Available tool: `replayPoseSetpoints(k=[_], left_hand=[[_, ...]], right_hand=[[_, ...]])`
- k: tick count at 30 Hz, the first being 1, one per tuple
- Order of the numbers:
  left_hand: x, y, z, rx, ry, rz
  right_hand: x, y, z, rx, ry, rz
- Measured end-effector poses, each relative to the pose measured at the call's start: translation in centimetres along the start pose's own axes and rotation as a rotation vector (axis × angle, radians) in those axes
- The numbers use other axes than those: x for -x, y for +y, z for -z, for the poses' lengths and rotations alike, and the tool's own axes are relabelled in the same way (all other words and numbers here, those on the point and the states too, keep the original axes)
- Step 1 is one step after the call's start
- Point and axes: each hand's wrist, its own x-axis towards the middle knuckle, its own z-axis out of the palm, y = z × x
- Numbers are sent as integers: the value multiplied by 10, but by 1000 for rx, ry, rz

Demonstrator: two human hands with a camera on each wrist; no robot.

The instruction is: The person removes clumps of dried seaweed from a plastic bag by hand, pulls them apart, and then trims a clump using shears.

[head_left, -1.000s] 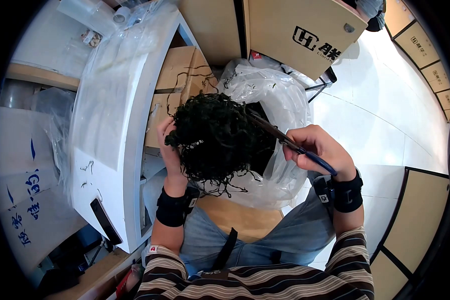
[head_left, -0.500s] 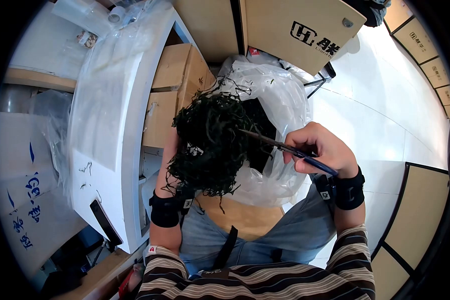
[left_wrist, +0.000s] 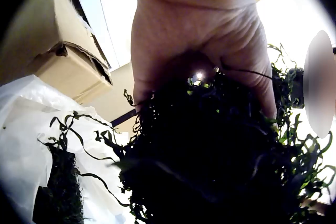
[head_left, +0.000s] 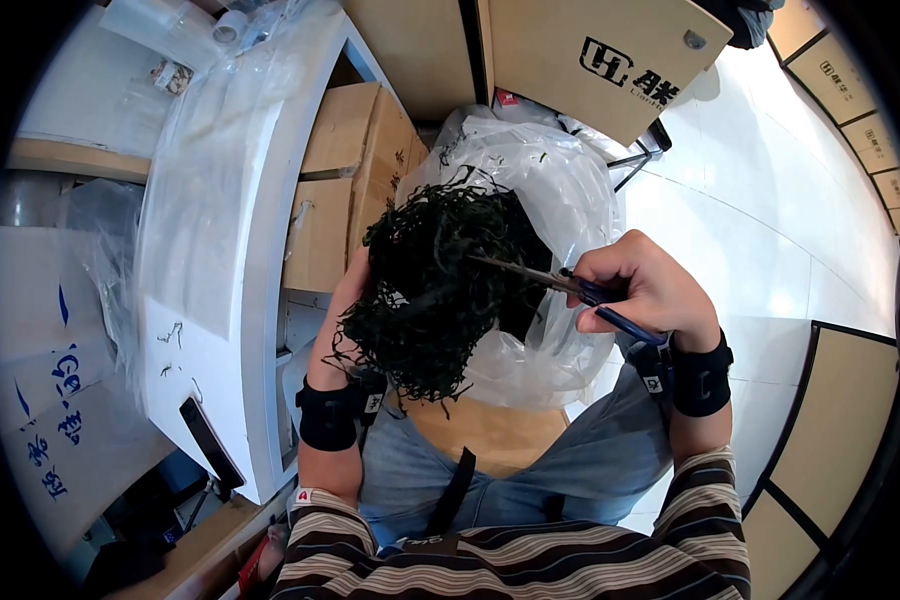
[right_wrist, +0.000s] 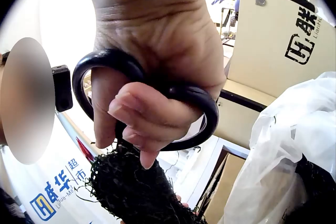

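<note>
My left hand [left_wrist: 194,29] grips a large tangled clump of dark green, ribbon-like strands [head_left: 430,300] that looks like shredded seaweed. In the left wrist view its thumb and fingers reach around the clump's two sides, fingertips buried. From the right, my right hand [head_left: 655,285] holds scissors [head_left: 625,322] with dark blue handles, its fingers through both loops [right_wrist: 210,116]. The blades [head_left: 525,270] point left, their tips overlapping the clump in the head view. Just beyond the clump, a clear plastic bag [head_left: 575,200] stands open with more dark strands [head_left: 520,225] inside.
Cardboard boxes [head_left: 335,135] stand left of the bag, beside a white counter [head_left: 205,230] where a phone [head_left: 212,442] and a few loose strands lie. A beige panel with a logo [head_left: 570,60] rises behind the bag. White floor tiles [head_left: 750,200] extend to the right.
The clump has turned in my left hand, whose fingers are now mostly behind it. The scissors have shifted a little left and down, and their handles are spread wider.
</note>
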Motion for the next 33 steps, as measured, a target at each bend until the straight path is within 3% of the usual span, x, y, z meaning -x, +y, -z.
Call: replayPoseSetpoints(k=[2, 3, 5, 6, 11, 15, 17, 25, 31, 32, 33], left_hand=[[-5, -8, 12, -393, -28, -227], [-4, -8, 9, -393, -27, -227], [-2, -7, -1, -717, -58, -392], [-3, -6, 1, -716, -58, -391], [-4, -3, 7, -118, -45, -83], [-10, -6, 19, -381, 1, -142], [-8, 0, 11, 177, 39, 40], [7, -9, 40, -383, -83, -259], [19, -17, 62, -550, -152, -336], [21, -17, 64, -566, -156, -342], [20, -18, 66, -582, -164, -350]], right_hand=[[1, 7, -2, -6, 40, 23], [0, 8, -3, -7, 39, 22], [0, 9, -4, 66, 72, 35], [0, 10, -4, 65, 71, 35], [-2, 10, -2, 98, 30, 31], [-1, 9, -3, 65, 44, 52], [0, 11, -3, -23, 29, 33], [8, 7, 0, -331, 55, 103], [12, 12, 1, -523, 150, 177], [8, 13, -2, -523, 150, 178], [3, 16, -4, -299, 271, 204]])
